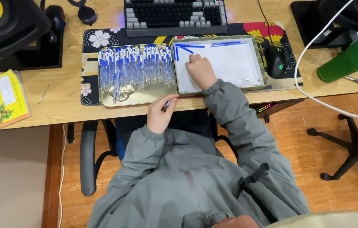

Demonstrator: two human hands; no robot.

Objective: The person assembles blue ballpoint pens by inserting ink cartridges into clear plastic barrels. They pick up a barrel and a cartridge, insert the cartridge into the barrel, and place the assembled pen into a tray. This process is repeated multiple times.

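The person sits at a desk [61, 97] with two shallow containers side by side: a metal tray [115, 100] packed with blue-and-white pens [134, 67], and to its right a box lid [253, 63] lined white, where a few blue pens [189, 45] already lie along the top and left edges.

The right hand [200, 69] rests knuckles-up inside the lid near its upper left corner, fingers curled down onto the white floor, just below the blue pens there; whether it pinches one cannot be told. The left hand [161, 113] sits at the desk's front edge, below the seam between tray and lid, loosely closed around one pen [167, 102] whose tip pokes out toward the lid.

To do this well, each pen should be laid flat and parallel to its neighbours, pressed snug against the row, with the other hand bringing the next pen close so the reach stays short.

A keyboard [174, 17] stands behind the containers and a mouse [277, 62] beside the lid.
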